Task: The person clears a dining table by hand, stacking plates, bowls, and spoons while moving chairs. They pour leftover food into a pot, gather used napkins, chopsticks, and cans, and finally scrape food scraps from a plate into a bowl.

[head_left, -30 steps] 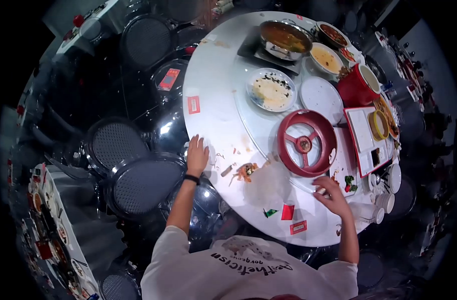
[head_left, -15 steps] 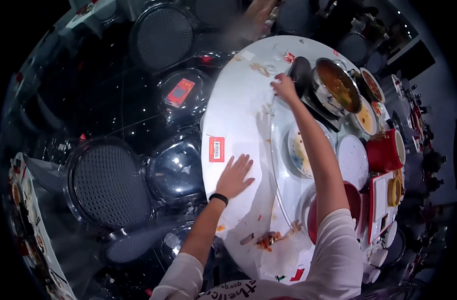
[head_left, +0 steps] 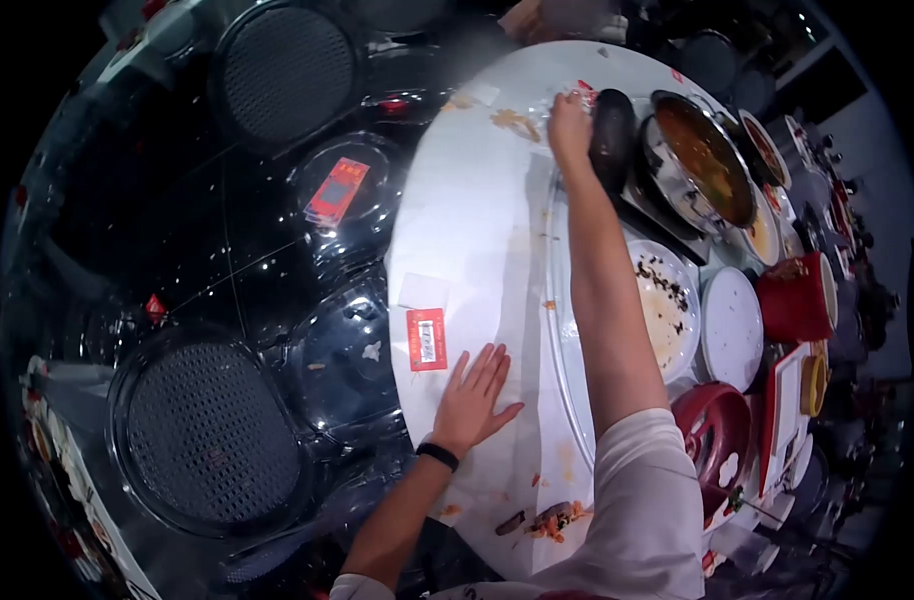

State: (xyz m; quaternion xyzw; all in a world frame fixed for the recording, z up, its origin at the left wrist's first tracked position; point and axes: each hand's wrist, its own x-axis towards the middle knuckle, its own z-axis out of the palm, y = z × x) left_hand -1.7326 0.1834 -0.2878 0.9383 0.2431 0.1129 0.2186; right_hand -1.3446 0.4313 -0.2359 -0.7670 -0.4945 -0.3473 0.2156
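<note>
My left hand (head_left: 474,400) is spread open, palm down, on the white tablecloth (head_left: 477,250), just below a red card with a white label (head_left: 427,339). My right hand (head_left: 570,130) is stretched to the far side of the table, its fingers curled together beside a small crumpled red-and-clear item (head_left: 583,90). Whatever the fingertips pinch is too small to make out. Right of this hand stand a long black rounded object (head_left: 612,140) and a metal pot of reddish soup (head_left: 702,160). Brown food stains (head_left: 517,124) mark the cloth to its left.
Under my right arm are a plate with dark scraps (head_left: 667,310), a white plate (head_left: 732,330) and a red bowl (head_left: 712,430). A red container (head_left: 797,297) stands beyond. Food scraps (head_left: 559,522) lie near me. Transparent-framed chairs (head_left: 212,430) line the left, one holding red packets (head_left: 339,190).
My right hand has reached farther across the table, up to the crumpled red-and-clear item. The view has shifted, and my left hand stays flat on the cloth near the card.
</note>
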